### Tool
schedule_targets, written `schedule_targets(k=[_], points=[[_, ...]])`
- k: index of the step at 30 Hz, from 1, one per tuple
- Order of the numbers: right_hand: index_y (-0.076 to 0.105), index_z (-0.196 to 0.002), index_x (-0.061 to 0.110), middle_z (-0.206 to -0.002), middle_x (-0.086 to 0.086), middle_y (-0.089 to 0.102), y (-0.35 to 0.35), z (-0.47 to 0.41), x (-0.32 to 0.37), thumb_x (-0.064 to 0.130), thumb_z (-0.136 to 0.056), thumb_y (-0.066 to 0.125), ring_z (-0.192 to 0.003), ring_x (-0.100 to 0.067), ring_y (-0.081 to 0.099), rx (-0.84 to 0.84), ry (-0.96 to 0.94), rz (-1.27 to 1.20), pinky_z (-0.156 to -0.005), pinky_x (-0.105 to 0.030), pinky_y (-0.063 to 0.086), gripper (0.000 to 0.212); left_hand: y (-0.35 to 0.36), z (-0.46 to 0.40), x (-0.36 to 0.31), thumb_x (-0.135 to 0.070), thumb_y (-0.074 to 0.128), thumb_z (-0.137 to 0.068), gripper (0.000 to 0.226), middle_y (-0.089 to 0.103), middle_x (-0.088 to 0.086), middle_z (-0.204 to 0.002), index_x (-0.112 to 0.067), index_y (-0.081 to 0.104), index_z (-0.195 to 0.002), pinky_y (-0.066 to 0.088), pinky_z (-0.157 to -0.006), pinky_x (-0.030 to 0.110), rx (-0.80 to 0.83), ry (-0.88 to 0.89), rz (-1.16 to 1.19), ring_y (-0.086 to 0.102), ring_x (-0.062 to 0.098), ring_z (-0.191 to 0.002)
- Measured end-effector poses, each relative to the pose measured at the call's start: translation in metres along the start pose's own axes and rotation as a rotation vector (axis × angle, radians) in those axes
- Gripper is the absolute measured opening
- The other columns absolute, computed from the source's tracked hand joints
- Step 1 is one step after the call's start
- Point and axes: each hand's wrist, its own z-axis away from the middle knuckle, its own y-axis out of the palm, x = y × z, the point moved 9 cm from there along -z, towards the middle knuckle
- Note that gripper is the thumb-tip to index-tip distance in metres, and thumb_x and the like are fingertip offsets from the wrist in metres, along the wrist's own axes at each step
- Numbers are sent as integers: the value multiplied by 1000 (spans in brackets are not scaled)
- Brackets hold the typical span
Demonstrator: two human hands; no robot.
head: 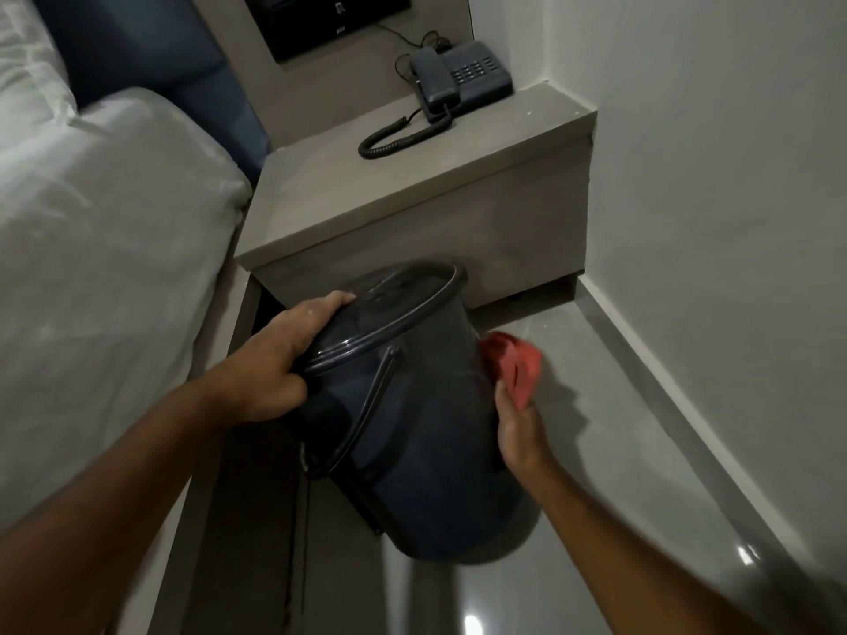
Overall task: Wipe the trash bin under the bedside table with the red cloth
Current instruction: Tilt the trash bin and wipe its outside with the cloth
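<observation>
Head view: dark trash bin [412,405] held tilted above the floor [618,451], at 6 o'clock from the table [412,199]. Left hand [275,359] grip closed on its rim. Right hand [518,433] presses red cloth [515,364] against its 3 o'clock side. Telephone [458,80] on table.
</observation>
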Motion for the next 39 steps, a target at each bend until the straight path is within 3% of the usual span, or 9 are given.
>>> schedule_targets(k=[5, 9, 19, 27, 31, 34, 37, 38, 39], points=[[38, -123, 46, -115, -22, 44, 50, 143, 10, 39, -102, 36, -97, -47, 48, -248, -483, 571, -87, -66, 36, 23, -2, -7, -6, -1, 68, -64, 97, 45, -6, -136, -37, 27, -144, 42, -104, 52, 11, -15, 2, 41, 13, -127], [40, -146, 35, -162, 9, 26, 117, 193, 22, 26, -100, 34, -144, -26, 33, -183, -911, 799, -120, -45, 14, 48, 1, 4, -5, -5, 62, -57, 101, 44, -1, -140, -34, 25, -146, 42, -104, 53, 24, -18, 25, 42, 17, -129], [44, -144, 7, -150, -14, 47, 55, 77, 146, 18, -90, 46, -144, -28, 34, -187, -663, 265, -119, -48, 24, 55, 3, 9, 12, -4, 72, -67, 103, 38, -1, -144, -35, 18, -149, 40, -104, 57, -24, -37, 84, 38, 22, -132], [62, -74, 17, -63, -5, 62, -16, 10, 50, 49, -99, 45, -58, -15, 57, -144, -92, 163, -66, -29, 41, 44, 4, 7, 8, -15, 70, -59, 106, 32, -10, -144, -57, 15, -139, 40, -106, 44, -20, -58, 77, 35, 8, -132], [53, -136, 10, -135, -11, 61, -33, 69, -31, 31, -107, 20, -126, -17, 55, -187, -48, 215, -117, -28, 27, 49, 3, 4, -1, -9, 72, -60, 103, 34, -9, -140, -64, 20, -130, 46, -101, 48, -15, -78, 92, 38, 18, -130], [44, -133, 52, -133, 34, 51, -21, 101, -33, 23, -102, 36, -127, 14, 40, -176, -165, 261, -116, -14, 13, 43, 5, 7, -6, 6, 73, -64, 108, 32, -8, -141, -60, 19, -131, 50, -96, 46, 15, -81, 67, 40, 20, -128], [61, -107, 31, -106, 12, 58, 17, 145, 17, 42, -103, 37, -146, -5, 14, -143, -426, 401, -108, -4, 4, 26, 7, 16, -8, 10, 73, -64, 110, 33, -6, -141, -55, 18, -132, 46, -100, 45, -11, -83, 71, 37, 19, -130], [59, -99, 21, -143, -25, 44, 37, 167, 29, 47, -105, 25, -148, -29, -16, -19, -526, 406, -109, -8, -15, 44, 7, 21, -10, 8, 74, -63, 110, 32, -6, -143, -54, 17, -134, 43, -103, 45, -36, -73, 54, 35, 18, -132], [-17, -95, -8, -136, -47, -6, 48, 170, 32, 49, -105, 17, -141, -45, -27, -33, -552, 492, -112, -17, -20, 67, 9, 26, -13, 4, 75, -62, 111, 29, -7, -145, -53, 16, -136, 39, -107, 46, -62, -58, 21, 31, 17, -135]])
